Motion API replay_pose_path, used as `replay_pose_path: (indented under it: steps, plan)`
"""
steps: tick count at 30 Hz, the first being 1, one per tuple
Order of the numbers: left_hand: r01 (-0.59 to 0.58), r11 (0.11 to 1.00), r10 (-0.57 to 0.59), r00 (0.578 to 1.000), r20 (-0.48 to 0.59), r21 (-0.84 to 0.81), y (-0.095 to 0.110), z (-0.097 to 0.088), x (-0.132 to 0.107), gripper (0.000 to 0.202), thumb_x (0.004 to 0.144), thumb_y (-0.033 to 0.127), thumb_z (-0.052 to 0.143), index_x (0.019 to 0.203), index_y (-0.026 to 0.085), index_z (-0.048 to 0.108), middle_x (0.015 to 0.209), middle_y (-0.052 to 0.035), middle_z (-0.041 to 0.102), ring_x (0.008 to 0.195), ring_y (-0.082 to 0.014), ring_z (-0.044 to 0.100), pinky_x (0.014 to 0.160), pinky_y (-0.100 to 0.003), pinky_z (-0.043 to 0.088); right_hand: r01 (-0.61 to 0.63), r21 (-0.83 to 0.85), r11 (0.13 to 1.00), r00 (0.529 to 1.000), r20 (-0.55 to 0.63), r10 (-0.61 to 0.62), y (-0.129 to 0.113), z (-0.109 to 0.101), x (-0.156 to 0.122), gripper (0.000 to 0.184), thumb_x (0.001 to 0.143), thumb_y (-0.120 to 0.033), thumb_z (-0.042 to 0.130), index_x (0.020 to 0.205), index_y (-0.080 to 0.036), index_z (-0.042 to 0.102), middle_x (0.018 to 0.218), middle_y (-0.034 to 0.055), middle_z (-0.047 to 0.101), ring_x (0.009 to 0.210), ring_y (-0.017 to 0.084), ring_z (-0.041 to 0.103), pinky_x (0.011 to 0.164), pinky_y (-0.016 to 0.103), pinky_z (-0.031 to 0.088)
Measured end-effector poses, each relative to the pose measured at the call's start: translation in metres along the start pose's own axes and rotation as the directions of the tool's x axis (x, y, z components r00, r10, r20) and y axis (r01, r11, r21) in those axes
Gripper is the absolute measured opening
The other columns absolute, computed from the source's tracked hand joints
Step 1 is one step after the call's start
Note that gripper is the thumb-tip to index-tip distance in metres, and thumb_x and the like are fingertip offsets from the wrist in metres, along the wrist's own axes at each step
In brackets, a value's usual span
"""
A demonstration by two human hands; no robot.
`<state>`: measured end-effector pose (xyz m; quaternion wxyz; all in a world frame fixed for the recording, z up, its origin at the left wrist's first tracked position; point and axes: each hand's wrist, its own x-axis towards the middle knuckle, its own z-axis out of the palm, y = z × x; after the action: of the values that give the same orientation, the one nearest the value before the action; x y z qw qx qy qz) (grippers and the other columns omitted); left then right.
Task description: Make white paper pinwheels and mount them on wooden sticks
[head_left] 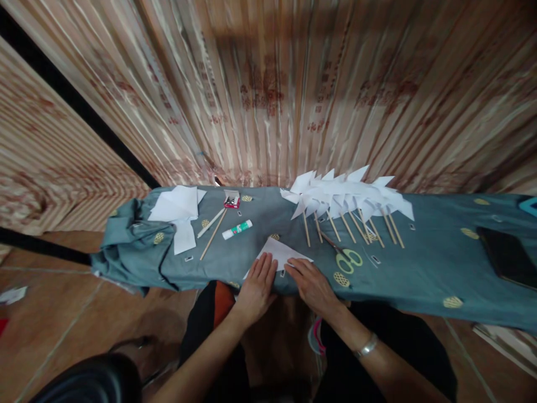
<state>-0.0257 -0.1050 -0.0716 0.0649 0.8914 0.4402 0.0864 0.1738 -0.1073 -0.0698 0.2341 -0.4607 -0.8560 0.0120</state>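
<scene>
I see my left hand (255, 286) and right hand (312, 285) flat, unclenched, on the paper triangle (280, 251); its tip points up-frame, its long axis left-right.

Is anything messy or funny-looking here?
Yes, a little. The teal cloth is bunched up and rumpled at its left end, sagging over the edge instead of lying flat. A white paper scrap lies on the floor at far left. The pinwheels, scissors and glue stick look orderly.
</scene>
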Motion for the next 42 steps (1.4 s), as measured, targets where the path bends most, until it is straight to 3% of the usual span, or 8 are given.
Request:
replay_pose_path:
  steps: [16,20,24,28,33,35,38,42]
  plan:
    - [-0.054,0.983,0.051,0.998,0.026,0.178,-0.052,-0.04,-0.068,0.062,0.087,0.027,0.055,0.144,0.013,0.035,0.149,-0.0177,0.039,0.139,-0.0275,0.035,0.115,-0.049,0.023,-0.025,0.172,0.985,1.0,0.0,0.026,0.009,-0.002,-0.003,0.047,0.085,-0.001,0.039,0.124,-0.016,0.06,0.121,0.0119,0.064,0.113,0.023,0.056,0.099,0.042,0.049]
    - [0.086,0.991,-0.076,0.993,-0.092,0.102,-0.038,-0.053,-0.078,0.049,0.09,0.028,0.051,0.137,0.015,0.045,0.145,-0.0181,0.044,0.134,-0.0294,0.042,0.112,-0.055,0.027,-0.114,0.222,0.968,0.987,-0.087,0.136,0.015,-0.009,0.008,0.038,0.092,-0.015,0.041,0.125,-0.018,0.059,0.125,0.0124,0.062,0.116,0.024,0.055,0.101,0.045,0.046]
    - [0.189,0.944,-0.212,0.976,-0.058,-0.27,0.004,-0.05,-0.087,0.04,0.092,0.032,0.048,0.129,0.02,0.055,0.138,-0.0124,0.054,0.128,-0.0261,0.05,0.109,-0.049,0.038,-0.316,0.206,0.926,0.932,-0.115,0.343,0.026,-0.008,0.027,0.047,0.087,-0.035,0.057,0.127,-0.011,0.056,0.131,0.0191,0.056,0.123,0.032,0.049,0.105,0.05,0.04]
    - [0.396,0.592,-0.42,0.895,0.151,-0.702,0.043,-0.029,-0.09,0.043,0.089,0.042,0.051,0.127,0.025,0.059,0.138,-0.0091,0.055,0.127,-0.0261,0.051,0.108,-0.043,0.04,-0.4,0.252,0.881,0.911,0.002,0.413,0.032,-0.002,0.042,0.034,0.08,-0.032,0.065,0.107,-0.012,0.068,0.131,0.0204,0.056,0.123,0.034,0.05,0.105,0.05,0.037]
    - [0.433,-0.197,-0.516,0.718,0.468,-0.88,0.055,-0.011,-0.076,0.063,0.075,0.062,0.062,0.118,0.016,0.065,0.124,-0.0172,0.064,0.121,-0.0333,0.056,0.109,-0.05,0.035,-0.393,0.553,0.735,0.902,0.076,0.425,0.032,-0.004,0.047,0.011,0.074,-0.019,0.06,0.079,-0.02,0.07,0.126,0.0128,0.061,0.116,0.027,0.058,0.101,0.045,0.04]
    - [0.337,-0.452,-0.465,0.701,0.54,-0.826,0.051,-0.012,-0.068,0.069,0.073,0.066,0.061,0.12,0.015,0.062,0.126,-0.0194,0.062,0.122,-0.0339,0.055,0.107,-0.051,0.037,-0.349,0.667,0.658,0.908,0.067,0.414,0.032,-0.009,0.046,0.01,0.072,-0.02,0.06,0.076,-0.021,0.069,0.129,0.0102,0.06,0.117,0.025,0.057,0.103,0.044,0.039]
    - [0.218,-0.626,-0.398,0.736,0.547,-0.749,0.043,-0.02,-0.056,0.064,0.075,0.066,0.059,0.119,0.019,0.06,0.13,-0.0176,0.06,0.125,-0.032,0.053,0.106,-0.051,0.037,-0.293,0.755,0.587,0.912,0.035,0.41,0.033,-0.021,0.042,0.01,0.07,-0.02,0.06,0.075,-0.022,0.069,0.138,0.0081,0.053,0.125,0.025,0.051,0.107,0.045,0.033]
    - [0.121,-0.678,-0.389,0.778,0.494,-0.725,0.036,-0.031,-0.043,0.056,0.075,0.067,0.056,0.107,0.021,0.063,0.128,-0.0134,0.062,0.125,-0.0314,0.052,0.104,-0.051,0.04,-0.269,0.811,0.519,0.901,0.022,0.433,0.032,-0.036,0.04,0.009,0.07,-0.019,0.061,0.071,-0.022,0.07,0.141,0.0059,0.051,0.131,0.025,0.045,0.11,0.044,0.029]
